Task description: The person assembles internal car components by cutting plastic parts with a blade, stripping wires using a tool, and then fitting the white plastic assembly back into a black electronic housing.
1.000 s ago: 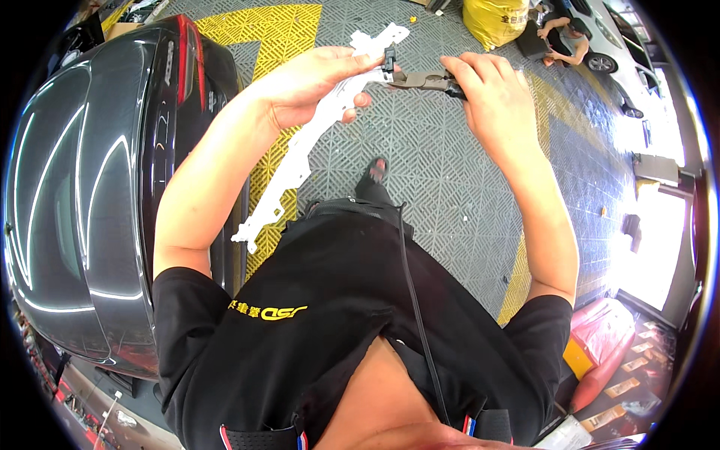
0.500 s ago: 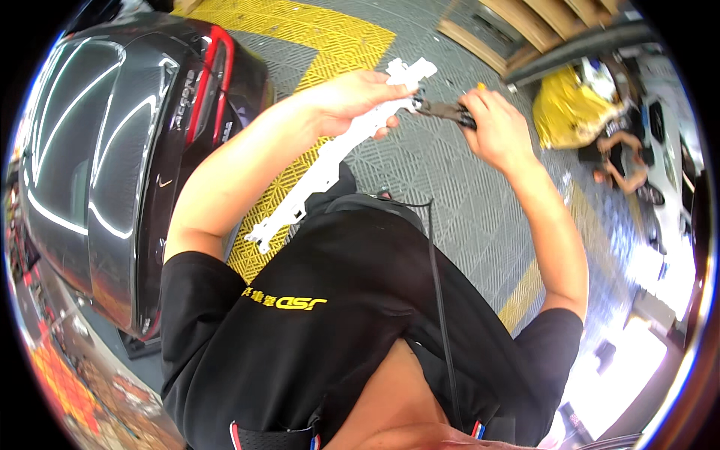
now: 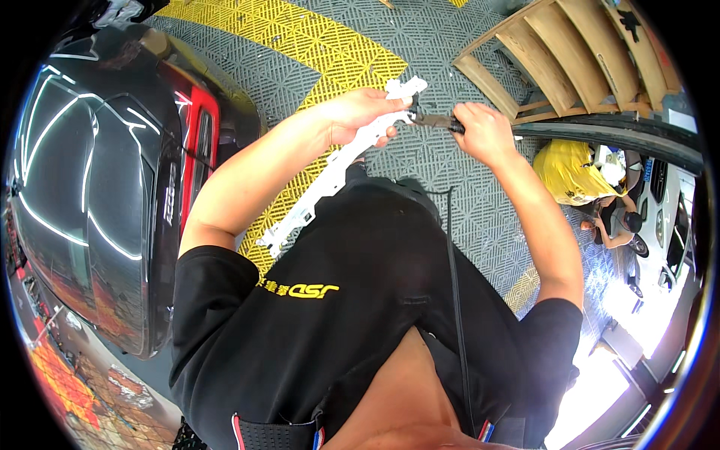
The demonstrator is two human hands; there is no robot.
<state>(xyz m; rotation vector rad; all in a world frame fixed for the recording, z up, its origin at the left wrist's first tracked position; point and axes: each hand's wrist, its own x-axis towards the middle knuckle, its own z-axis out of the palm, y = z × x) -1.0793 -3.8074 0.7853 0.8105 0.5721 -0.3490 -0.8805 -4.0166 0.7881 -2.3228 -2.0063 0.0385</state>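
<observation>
A long white plastic bracket slants across in front of me, notched along its edges, with its wider head at the far end. My left hand is wrapped round it just below that head, thumb on top and fingertips showing underneath. My right hand is closed on the dark handles of a pair of pliers. The jaws of the pliers meet a small dark piece at the bracket's edge, beside my left thumb. Whether the jaws are clamped on that piece is too small to tell.
A dark car with a red tail light stands close on my left. Wooden slatted shelving is at the far right. Beyond my right arm are a yellow bag, another person and a white car. Grey and yellow grating covers the floor.
The view has shifted, bringing more of the wooden shelving in. The bracket's head and the pliers sit slightly lower in the picture. Both hands keep their holds, and the pliers lie more level.
</observation>
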